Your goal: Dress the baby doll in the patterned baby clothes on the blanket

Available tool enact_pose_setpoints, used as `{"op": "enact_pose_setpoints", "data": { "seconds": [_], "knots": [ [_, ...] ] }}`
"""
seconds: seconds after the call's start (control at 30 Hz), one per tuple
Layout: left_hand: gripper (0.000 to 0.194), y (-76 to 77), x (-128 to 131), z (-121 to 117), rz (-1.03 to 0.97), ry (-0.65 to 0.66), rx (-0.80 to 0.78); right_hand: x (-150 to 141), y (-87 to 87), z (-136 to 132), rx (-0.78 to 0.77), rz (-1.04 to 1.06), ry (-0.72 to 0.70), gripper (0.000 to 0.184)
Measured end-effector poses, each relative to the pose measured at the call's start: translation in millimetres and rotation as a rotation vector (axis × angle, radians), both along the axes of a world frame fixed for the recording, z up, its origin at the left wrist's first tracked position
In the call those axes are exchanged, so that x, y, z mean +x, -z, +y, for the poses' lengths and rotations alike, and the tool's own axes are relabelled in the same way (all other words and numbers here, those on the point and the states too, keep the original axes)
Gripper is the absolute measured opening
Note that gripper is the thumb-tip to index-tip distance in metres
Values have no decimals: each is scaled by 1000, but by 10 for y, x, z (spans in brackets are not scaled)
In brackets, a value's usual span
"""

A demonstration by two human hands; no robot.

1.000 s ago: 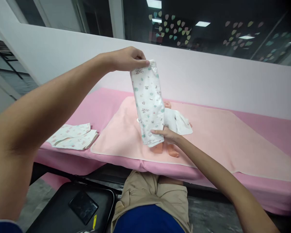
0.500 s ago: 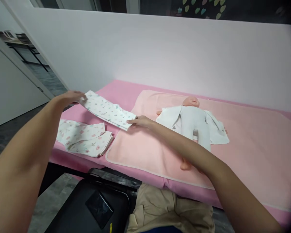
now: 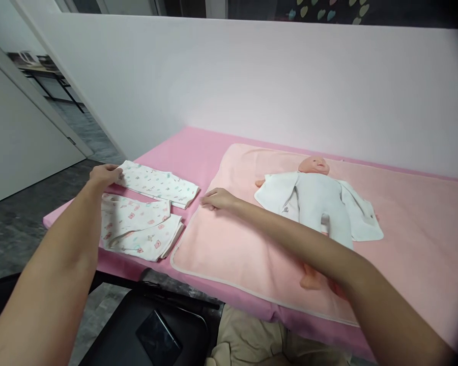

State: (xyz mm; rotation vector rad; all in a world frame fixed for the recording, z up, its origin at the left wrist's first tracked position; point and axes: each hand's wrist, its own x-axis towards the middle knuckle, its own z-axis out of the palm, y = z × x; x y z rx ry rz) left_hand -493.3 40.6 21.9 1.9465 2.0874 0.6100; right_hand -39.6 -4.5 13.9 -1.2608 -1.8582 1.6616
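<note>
A folded white patterned baby garment [image 3: 158,183] lies flat on the pink mattress [image 3: 198,147], left of the peach blanket [image 3: 252,239]. My left hand [image 3: 105,174] rests at its far left end and touches its edge. My right hand [image 3: 216,199] lies on the blanket's corner just right of the garment, fingers loosely spread, holding nothing. A baby doll [image 3: 318,195] in a white suit lies on its back on the blanket, over an opened white jacket.
A second pile of folded patterned clothes [image 3: 139,231] lies in front of the first, near the mattress edge. A black chair seat with a dark phone [image 3: 158,338] on it stands below. A white wall runs behind the mattress.
The garment came down from being held upright over the doll and now lies flat on the left of the mattress. My right hand has let go of it.
</note>
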Motion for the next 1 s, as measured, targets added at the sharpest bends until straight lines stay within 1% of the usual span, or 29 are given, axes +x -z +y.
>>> {"op": "enact_pose_setpoints", "data": {
  "seconds": [0.03, 0.07, 0.1, 0.13, 0.17, 0.2, 0.23, 0.27, 0.3, 0.37, 0.4, 0.47, 0.53, 0.57, 0.6, 0.63, 0.67, 0.7, 0.77, 0.87, 0.93, 1.0],
  "knots": [
    [100, 40, -30, -6, 8, -102, 22, 174, -33, -52, 47, -24, 17, 29],
    [102, 70, -40, -5, 15, -243, 60, 382, -78, -98, 113, -66, 40, 27],
    [103, 90, -23, 7, 20, -376, 108, 620, -134, -132, 217, -126, 76, 25],
    [104, 97, 31, 31, 21, -452, 153, 880, -198, -151, 361, -216, 90, 20],
    [104, 93, 131, 67, 21, -475, 200, 1153, -267, -151, 524, -311, 68, 18],
    [101, 75, 285, 116, 24, -448, 246, 1426, -337, -131, 680, -432, 63, 17],
    [96, 48, 500, 173, 29, -368, 283, 1690, -402, -91, 797, -577, 95, 19],
    [88, 13, 778, 233, 41, -248, 307, 1933, -458, -33, 870, -726, 113, 23],
    [79, -25, 1118, 290, 52, -161, 331, 2147, -501, 37, 905, -875, 138, 27],
    [61, -88, 1950, 373, 70, 56, 323, 2471, -538, 197, 884, -1118, 192, 35],
    [53, -102, 2419, 390, 62, 118, 337, 2580, -533, 276, 855, -1191, 201, 38],
    [48, -81, 3385, 369, 55, 365, 305, 2712, -489, 418, 806, -1216, 182, 43],
    [51, 12, 4281, 299, 38, 535, 274, 2776, -422, 529, 788, -1150, 147, 48],
    [53, 80, 4668, 258, 47, 576, 265, 2799, -389, 573, 783, -1116, 141, 50],
    [56, 155, 5003, 223, 63, 566, 271, 2821, -358, 611, 777, -1093, 144, 52],
    [58, 235, 5279, 196, 91, 559, 274, 2844, -332, 644, 771, -1078, 149, 55],
    [60, 312, 5494, 181, 119, 527, 275, 2868, -309, 673, 770, -1069, 152, 57],
    [60, 385, 5650, 178, 146, 492, 282, 2889, -290, 698, 771, -1060, 154, 60],
    [60, 508, 5811, 202, 188, 439, 309, 2909, -254, 740, 782, -1049, 153, 63],
    [58, 627, 5818, 261, 205, 433, 372, 2870, -179, 789, 805, -1044, 190, 62],
    [54, 663, 5780, 283, 202, 437, 394, 2837, -107, 812, 827, -1006, 270, 59],
    [52, 673, 5754, 290, 194, 446, 406, 2854, -33, 823, 877, -912, 348, 54]
  ]
}}
